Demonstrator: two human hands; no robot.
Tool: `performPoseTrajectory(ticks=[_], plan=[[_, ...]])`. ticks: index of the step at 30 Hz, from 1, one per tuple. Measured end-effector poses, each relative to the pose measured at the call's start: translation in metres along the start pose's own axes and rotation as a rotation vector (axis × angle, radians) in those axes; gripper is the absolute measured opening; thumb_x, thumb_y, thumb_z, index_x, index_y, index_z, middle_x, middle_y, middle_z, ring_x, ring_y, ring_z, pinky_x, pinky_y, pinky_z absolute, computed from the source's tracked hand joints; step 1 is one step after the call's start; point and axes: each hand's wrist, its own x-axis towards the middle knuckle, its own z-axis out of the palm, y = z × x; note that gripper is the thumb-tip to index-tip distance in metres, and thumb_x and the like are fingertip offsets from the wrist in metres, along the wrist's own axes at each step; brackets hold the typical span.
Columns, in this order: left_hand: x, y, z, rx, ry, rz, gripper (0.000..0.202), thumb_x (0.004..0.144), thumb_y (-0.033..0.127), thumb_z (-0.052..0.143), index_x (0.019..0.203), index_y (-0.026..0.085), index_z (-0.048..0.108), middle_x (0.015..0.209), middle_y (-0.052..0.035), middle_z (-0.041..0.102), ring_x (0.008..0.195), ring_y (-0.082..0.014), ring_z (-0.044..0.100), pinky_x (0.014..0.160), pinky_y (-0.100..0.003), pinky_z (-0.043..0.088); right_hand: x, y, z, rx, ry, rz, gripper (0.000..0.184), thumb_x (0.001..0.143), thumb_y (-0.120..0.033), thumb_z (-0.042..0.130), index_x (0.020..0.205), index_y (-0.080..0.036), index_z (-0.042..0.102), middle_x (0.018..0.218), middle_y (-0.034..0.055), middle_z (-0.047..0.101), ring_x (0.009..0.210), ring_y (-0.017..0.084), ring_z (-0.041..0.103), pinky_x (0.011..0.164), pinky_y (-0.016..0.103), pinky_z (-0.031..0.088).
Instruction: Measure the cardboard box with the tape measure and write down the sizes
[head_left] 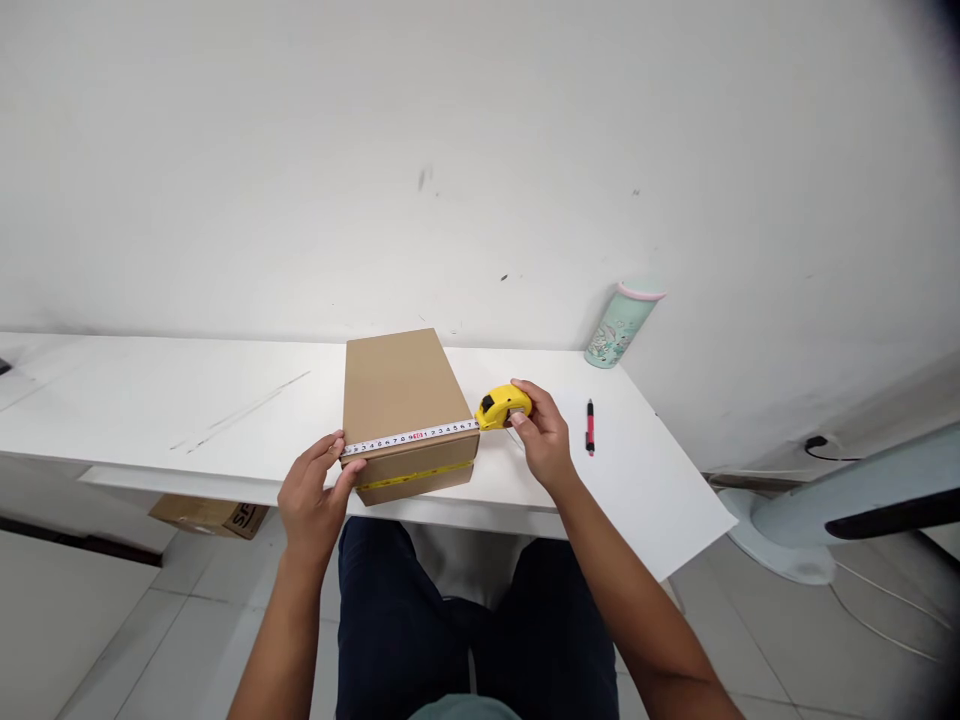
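Note:
A brown cardboard box [397, 385] sits near the front edge of the white table [187, 410]. A white measuring tape blade [411, 437] lies stretched across the box's near top edge. My left hand [313, 500] pinches the blade's end against the box's left front corner, fingers closed. My right hand [544, 435] grips the yellow tape measure case [502, 406] just right of the box, fingers wrapped round it.
A red and black pen [590, 427] lies on the table right of my right hand. A mint-green bottle [622, 325] stands at the back right by the wall. Another cardboard box [210, 515] rests under the table. A fan base [795, 520] stands on the floor at right.

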Motion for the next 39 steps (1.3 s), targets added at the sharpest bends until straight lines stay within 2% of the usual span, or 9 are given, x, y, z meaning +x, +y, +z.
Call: performPoseTrajectory(ticks=[3,7,15,18,24,31,34,36,39], plan=[[-0.002,-0.005,0.004,-0.012,0.028,0.044,0.034,0.084,0.019,0.077,0.117,0.018,0.066,0.116,-0.0122,0.075,0.105,-0.0229,0.073,0.091,-0.037,0.059,-0.001,0.001,-0.001,-0.005,0.009,0.013,0.044,0.09,-0.05,0.063,0.127,-0.027,0.062,0.119,0.0103,0.063,0.101,0.026,0.065,0.074,0.039,0.062],[-0.003,-0.013,0.004,-0.031,0.037,0.103,0.039,0.082,0.019,0.078,0.119,0.02,0.067,0.114,-0.0115,0.075,0.102,-0.0229,0.073,0.088,-0.036,0.06,-0.002,0.004,-0.001,-0.038,0.026,0.001,0.043,0.09,-0.049,0.063,0.127,-0.026,0.062,0.126,0.011,0.063,0.111,0.029,0.063,0.085,0.044,0.06],[-0.005,-0.02,0.008,-0.036,0.069,0.144,0.041,0.083,0.02,0.078,0.122,0.023,0.066,0.114,-0.0108,0.076,0.1,-0.0233,0.074,0.085,-0.036,0.061,-0.003,0.004,0.0,-0.099,0.038,-0.012,0.043,0.091,-0.048,0.06,0.128,-0.025,0.062,0.127,0.0108,0.064,0.113,0.028,0.064,0.094,0.046,0.056],[-0.007,-0.017,0.01,-0.068,0.072,0.096,0.037,0.084,0.02,0.077,0.12,0.022,0.067,0.114,-0.0106,0.075,0.102,-0.0232,0.074,0.087,-0.037,0.061,-0.002,0.004,0.001,-0.115,0.053,-0.033,0.042,0.091,-0.047,0.06,0.127,-0.025,0.063,0.125,0.0105,0.066,0.111,0.028,0.064,0.095,0.045,0.055],[-0.01,-0.003,0.009,-0.277,0.036,-0.184,0.023,0.088,0.019,0.072,0.111,0.022,0.068,0.116,-0.0086,0.073,0.107,-0.0209,0.071,0.089,-0.04,0.06,-0.004,0.003,0.001,-0.093,0.049,-0.03,0.043,0.091,-0.047,0.06,0.128,-0.026,0.063,0.125,0.0106,0.065,0.11,0.028,0.064,0.09,0.044,0.058],[-0.008,0.001,0.005,-0.405,-0.014,-0.366,0.012,0.089,0.024,0.072,0.1,0.022,0.069,0.115,-0.0062,0.072,0.107,-0.019,0.07,0.091,-0.039,0.058,-0.007,0.0,0.0,-0.082,0.041,-0.02,0.043,0.091,-0.048,0.06,0.128,-0.026,0.061,0.124,0.0108,0.063,0.107,0.027,0.065,0.079,0.04,0.061],[-0.008,0.0,0.004,-0.44,-0.023,-0.393,0.011,0.088,0.027,0.073,0.097,0.022,0.069,0.113,-0.006,0.073,0.106,-0.0187,0.07,0.089,-0.038,0.058,-0.009,-0.002,-0.001,-0.081,0.04,-0.02,0.043,0.091,-0.049,0.06,0.128,-0.026,0.061,0.123,0.0109,0.063,0.104,0.026,0.065,0.077,0.039,0.062],[-0.007,0.001,0.003,-0.416,-0.028,-0.388,0.011,0.088,0.029,0.073,0.095,0.021,0.069,0.11,-0.0064,0.074,0.103,-0.0185,0.071,0.082,-0.035,0.059,-0.01,-0.003,-0.001,-0.092,0.034,-0.022,0.044,0.091,-0.05,0.059,0.128,-0.025,0.061,0.122,0.011,0.064,0.104,0.026,0.065,0.077,0.039,0.062],[-0.003,0.001,0.001,-0.34,-0.022,-0.323,0.011,0.088,0.028,0.073,0.095,0.02,0.07,0.106,-0.007,0.076,0.097,-0.0181,0.072,0.074,-0.031,0.059,-0.009,-0.004,-0.001,-0.096,0.032,-0.038,0.044,0.092,-0.05,0.058,0.128,-0.025,0.061,0.123,0.0113,0.064,0.104,0.026,0.065,0.08,0.04,0.061]])
